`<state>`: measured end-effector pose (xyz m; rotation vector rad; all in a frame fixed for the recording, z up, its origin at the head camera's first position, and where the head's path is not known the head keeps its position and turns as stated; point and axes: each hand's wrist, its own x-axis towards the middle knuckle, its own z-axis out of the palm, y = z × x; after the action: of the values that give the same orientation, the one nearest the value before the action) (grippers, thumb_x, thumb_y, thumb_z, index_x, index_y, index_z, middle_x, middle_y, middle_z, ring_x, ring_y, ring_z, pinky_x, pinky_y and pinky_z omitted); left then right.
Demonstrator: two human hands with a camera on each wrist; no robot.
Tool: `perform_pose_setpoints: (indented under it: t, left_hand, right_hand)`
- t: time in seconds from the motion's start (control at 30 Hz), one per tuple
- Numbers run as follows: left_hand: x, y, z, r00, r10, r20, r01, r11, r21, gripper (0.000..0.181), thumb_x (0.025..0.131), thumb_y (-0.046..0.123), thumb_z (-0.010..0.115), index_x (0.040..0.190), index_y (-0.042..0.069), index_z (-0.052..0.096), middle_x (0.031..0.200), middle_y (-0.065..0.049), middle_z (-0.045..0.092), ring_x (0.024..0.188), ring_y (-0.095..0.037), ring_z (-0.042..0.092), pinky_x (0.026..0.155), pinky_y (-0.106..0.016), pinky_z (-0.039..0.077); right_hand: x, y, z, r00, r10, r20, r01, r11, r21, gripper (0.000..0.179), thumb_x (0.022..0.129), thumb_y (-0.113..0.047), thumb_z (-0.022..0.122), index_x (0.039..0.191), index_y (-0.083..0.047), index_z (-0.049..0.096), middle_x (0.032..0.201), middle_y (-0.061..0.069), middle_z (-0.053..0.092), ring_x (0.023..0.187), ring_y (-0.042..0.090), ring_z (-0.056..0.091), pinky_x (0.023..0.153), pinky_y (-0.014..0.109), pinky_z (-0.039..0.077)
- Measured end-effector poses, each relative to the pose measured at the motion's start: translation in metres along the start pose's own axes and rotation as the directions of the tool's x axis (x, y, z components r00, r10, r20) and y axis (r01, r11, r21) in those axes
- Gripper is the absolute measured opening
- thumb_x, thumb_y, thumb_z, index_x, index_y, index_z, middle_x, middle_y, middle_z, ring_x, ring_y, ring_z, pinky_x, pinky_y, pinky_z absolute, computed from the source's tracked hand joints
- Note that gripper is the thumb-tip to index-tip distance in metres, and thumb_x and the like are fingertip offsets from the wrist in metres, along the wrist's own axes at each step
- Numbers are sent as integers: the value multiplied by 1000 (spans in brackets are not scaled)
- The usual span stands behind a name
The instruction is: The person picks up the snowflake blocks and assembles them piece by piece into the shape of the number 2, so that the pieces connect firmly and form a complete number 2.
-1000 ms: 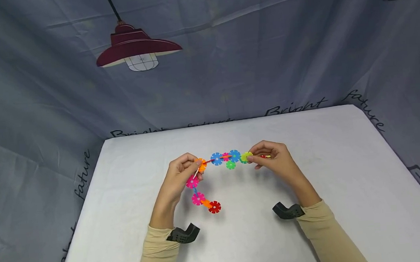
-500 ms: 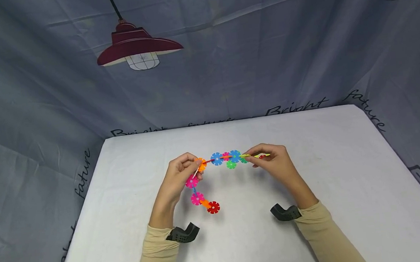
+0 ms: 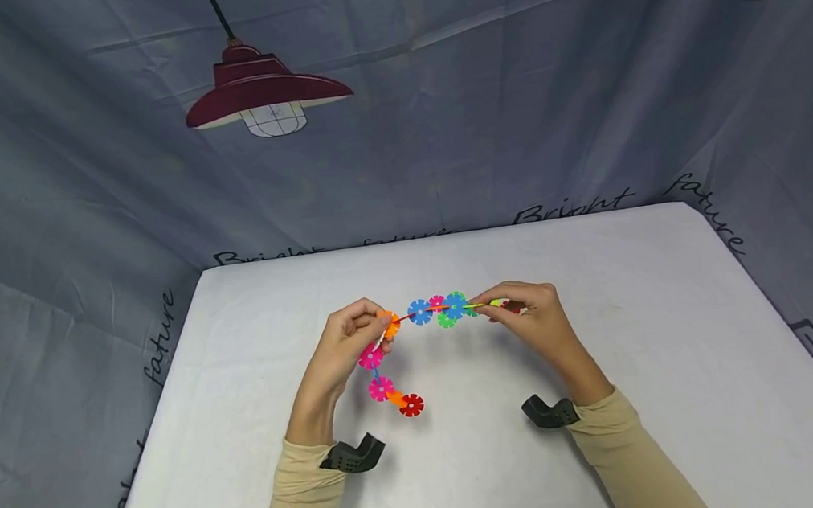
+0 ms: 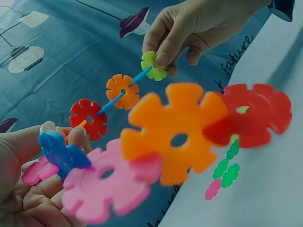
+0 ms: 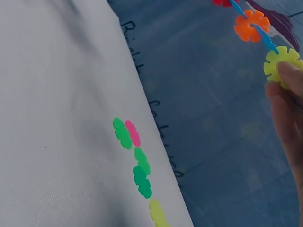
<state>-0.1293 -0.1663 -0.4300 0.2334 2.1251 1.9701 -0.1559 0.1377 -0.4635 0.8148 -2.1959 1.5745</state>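
Observation:
Flower-shaped plastic discs, slotted edge to edge, form a chain. My left hand [image 3: 351, 331] pinches it at an orange disc [image 3: 391, 325], beside a white one. Below this hand hang two pink discs with a blue one between, then a small orange disc and a red end disc [image 3: 412, 405]. Toward the right run a red disc [image 4: 89, 119], a blue disc [image 3: 420, 312], an orange disc [image 4: 122, 91] and another blue disc [image 3: 455, 306]. My right hand [image 3: 527, 308] pinches a yellow-green disc [image 4: 154, 66] between thumb and fingertips, its edge meeting that blue disc.
On the white table [image 3: 645, 330], beyond the chain, lies a row of loose-looking discs: a pink disc [image 5: 133, 133], several green discs [image 5: 122, 134] and a yellow disc [image 5: 157, 213]. A red disc [image 3: 511, 307] shows behind the right hand. A grey curtain [image 3: 399, 166] stands behind the table.
The right hand has shifted slightly left and turned its yellow-green disc from face-on to edge-on against the blue disc. The left hand keeps its grip; the chain has dipped a little.

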Motion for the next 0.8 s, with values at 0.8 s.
perform_pose_setpoints:
  t: [0.8]
  left_hand:
    - [-2, 0, -2, 998, -4, 69, 4, 1000, 4, 15, 103, 13, 63, 102, -3, 64, 79, -3, 65, 68, -17, 61, 66, -25, 51]
  right_hand:
    - [-1, -5, 0, 999, -42, -6, 42, 999, -27, 27, 75, 12, 84, 95, -6, 81, 87, 8, 80, 78, 4, 70, 69, 13, 55]
